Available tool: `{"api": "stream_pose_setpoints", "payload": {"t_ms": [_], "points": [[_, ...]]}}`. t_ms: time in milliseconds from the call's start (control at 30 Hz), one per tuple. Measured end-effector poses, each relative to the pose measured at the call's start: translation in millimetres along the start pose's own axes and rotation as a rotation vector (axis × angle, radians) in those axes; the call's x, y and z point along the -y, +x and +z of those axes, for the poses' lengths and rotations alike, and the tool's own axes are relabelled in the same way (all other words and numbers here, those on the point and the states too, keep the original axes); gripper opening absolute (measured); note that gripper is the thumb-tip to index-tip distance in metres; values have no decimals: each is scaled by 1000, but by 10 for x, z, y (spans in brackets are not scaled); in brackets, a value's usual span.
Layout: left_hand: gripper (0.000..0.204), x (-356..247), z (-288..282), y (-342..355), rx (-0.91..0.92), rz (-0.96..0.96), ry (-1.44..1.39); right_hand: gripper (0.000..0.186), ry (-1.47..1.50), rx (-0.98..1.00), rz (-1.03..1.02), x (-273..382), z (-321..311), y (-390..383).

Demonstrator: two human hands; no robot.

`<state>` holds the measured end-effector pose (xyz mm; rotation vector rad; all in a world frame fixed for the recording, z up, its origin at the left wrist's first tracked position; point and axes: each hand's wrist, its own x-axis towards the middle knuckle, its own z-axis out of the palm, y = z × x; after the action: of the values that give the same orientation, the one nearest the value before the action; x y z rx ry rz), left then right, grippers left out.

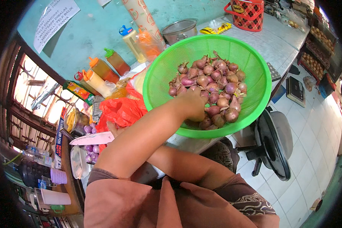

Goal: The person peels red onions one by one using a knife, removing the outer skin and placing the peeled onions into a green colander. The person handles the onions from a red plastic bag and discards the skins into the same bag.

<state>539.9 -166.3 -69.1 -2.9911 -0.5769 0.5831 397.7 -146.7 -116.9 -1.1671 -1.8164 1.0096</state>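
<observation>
A big green plastic colander sits on the counter, holding a heap of unpeeled red shallots. My left hand reaches across into it, with its fingers curled down around a shallot at the near side of the heap. My right hand is crossed under the left forearm and mostly hidden. It grips a knife whose pale blade points left. Peeled purple shallots lie just beside the blade.
A red plastic bag lies left of the colander. Sauce bottles, a metal pot and a red plaid basket stand further back. A swivel chair and a scale are on the tiled floor to the right.
</observation>
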Motion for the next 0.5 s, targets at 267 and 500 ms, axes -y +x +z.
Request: {"api": "stream_pose_setpoints", "payload": {"t_ms": [267, 500], "points": [[48, 62, -18, -39, -113, 87, -101, 78, -200, -68, 20, 192, -242, -167], [42, 146, -229, -424, -711, 74, -489, 72, -224, -187, 61, 337, -281, -230]]}}
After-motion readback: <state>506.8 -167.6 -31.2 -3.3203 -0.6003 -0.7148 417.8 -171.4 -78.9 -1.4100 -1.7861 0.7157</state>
